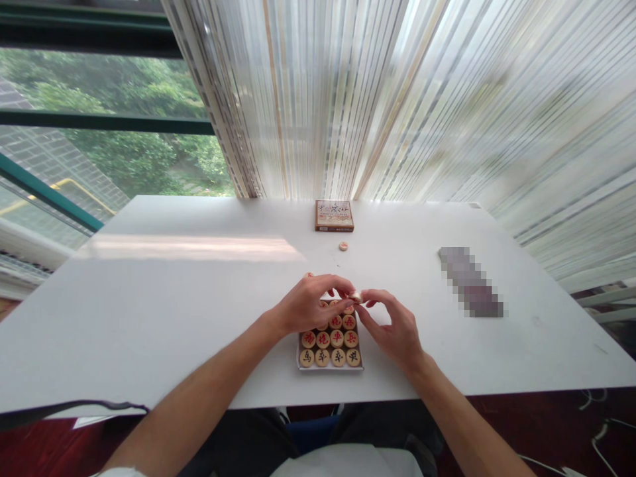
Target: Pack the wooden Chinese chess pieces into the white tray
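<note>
Above an open box (297,358) of Chinese chess pieces, both my hands pinch one round wooden chess piece (356,297). My left hand (318,301) grips it from the left with thumb and fingers and covers part of the box's far rows. From the right, my right hand (395,326) touches the same piece with its fingertips. Inside the box, pieces with red characters (322,340) lie face up in rows, and the nearest row has black-lettered pieces (322,358). Another red-lettered piece (309,275) shows partly behind my left hand.
A lone chess piece (343,246) lies farther back on the white table (173,318). Behind it is the brown printed box lid (334,216). A blurred-out flat object (472,281) rests at the right. String curtains (318,99) hang along the far edge; a dark strap (74,405) crosses the near left edge.
</note>
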Demonstrator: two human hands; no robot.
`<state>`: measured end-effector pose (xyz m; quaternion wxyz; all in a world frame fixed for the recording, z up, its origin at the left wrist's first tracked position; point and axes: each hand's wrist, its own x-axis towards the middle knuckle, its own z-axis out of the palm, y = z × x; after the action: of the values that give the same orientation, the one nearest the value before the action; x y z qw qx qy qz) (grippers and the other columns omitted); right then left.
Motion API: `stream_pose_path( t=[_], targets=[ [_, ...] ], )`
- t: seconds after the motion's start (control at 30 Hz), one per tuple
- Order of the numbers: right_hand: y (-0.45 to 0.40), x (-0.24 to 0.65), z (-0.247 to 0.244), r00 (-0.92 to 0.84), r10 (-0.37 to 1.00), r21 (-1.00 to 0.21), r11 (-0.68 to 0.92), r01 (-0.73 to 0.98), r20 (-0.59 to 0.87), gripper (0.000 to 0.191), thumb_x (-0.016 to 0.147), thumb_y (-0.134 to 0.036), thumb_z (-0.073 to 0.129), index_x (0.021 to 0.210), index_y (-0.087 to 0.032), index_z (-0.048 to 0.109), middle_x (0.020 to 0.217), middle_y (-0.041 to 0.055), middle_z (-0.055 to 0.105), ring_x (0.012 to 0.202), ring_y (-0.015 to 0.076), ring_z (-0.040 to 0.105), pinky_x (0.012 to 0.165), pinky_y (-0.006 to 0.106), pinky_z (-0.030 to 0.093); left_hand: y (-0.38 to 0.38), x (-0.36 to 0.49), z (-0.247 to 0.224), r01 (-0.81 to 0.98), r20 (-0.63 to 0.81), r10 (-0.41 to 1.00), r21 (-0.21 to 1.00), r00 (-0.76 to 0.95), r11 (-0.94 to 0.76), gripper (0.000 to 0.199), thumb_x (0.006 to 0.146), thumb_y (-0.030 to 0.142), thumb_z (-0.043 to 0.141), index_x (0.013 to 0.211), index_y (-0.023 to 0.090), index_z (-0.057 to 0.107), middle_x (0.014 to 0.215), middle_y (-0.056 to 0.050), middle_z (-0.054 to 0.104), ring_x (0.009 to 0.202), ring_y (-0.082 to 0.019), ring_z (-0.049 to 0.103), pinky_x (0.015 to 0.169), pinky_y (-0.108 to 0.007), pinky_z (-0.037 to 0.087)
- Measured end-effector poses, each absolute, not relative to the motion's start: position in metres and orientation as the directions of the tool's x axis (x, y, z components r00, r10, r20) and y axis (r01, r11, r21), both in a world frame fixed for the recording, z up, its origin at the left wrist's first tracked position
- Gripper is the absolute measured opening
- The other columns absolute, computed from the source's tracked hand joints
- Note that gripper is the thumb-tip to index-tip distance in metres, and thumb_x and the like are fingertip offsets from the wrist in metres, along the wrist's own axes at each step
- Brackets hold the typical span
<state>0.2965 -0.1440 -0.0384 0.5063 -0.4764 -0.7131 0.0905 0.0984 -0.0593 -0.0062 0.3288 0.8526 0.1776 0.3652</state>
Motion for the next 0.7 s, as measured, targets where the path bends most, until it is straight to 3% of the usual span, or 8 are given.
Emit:
stream_pose_path(
  t=[0.2,0.7],
  targets=[
    [-0.1442,0.2962,-0.0379,-0.065,0.78,-0.621,0.543,0.565,0.623,0.033,0.089,-0.013,0.068,0.117,-0.026,0.059,0.1,0.0033,0.071,0.082,0.0165,0.066,0.074,0.033,0.059,-0.0599,0.0987,-0.0039,0.043,0.445,0.576,0.766,0.686,-0.642,0.013,0.092,0.024,0.064,0.101,0.016,0.068,0.091,-0.004,0.074,0.079,-0.013,0.068,0.075,-0.025,0.056],
    [-0.1452,0.2953,-0.0334,-0.039,0.77,-0.595,0.523,0.61,0.637,0.028,0.088,-0.017,0.069,0.113,-0.025,0.061,0.095,0.0037,0.071,0.076,0.0171,0.066,0.07,0.033,0.059,-0.0594,0.0971,-0.0022,0.006,0.395,0.564,0.815,0.726,-0.579,0.023,0.089,0.022,0.065,0.11,0.014,0.068,0.095,-0.008,0.074,0.081,-0.015,0.069,0.077,-0.028,0.059]
  ],
)
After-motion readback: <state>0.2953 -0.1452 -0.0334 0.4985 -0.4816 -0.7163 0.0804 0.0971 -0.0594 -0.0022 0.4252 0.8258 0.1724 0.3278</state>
